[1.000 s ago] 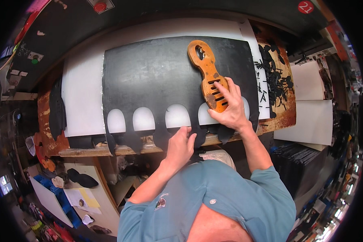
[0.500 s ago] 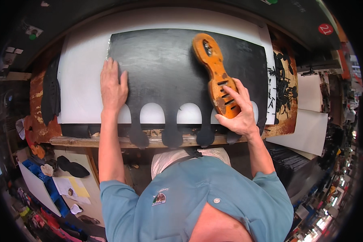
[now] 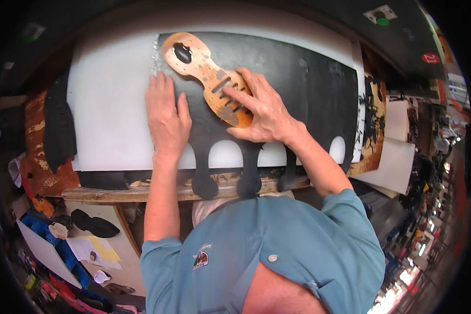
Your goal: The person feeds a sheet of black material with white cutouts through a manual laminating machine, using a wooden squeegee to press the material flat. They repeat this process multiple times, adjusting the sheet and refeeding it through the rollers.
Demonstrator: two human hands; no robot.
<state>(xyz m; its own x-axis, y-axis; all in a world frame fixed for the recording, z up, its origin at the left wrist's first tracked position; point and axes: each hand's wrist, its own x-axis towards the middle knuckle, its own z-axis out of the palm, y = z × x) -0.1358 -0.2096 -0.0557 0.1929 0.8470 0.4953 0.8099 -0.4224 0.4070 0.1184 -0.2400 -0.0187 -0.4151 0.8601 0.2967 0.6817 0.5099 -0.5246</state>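
Holds the orange sole-shaped form at the upper left part of the black sheet, right hand clamped on the slotted end; cannot tell whether touching the sheet or just above. Lays the left hand flat, fingers together and thumb apart, across the sheet's left edge, near the form. Beneath the sheet, a white board; under that, a rust-brown tabletop, with black scraps at far right.

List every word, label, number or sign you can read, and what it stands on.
Red round sticker on dark machine: a number, not copied here.
Emblem on teal shirt: lettering too small.
Papers, lower left: any writing too small.
Pale marks on machine: too blurred.
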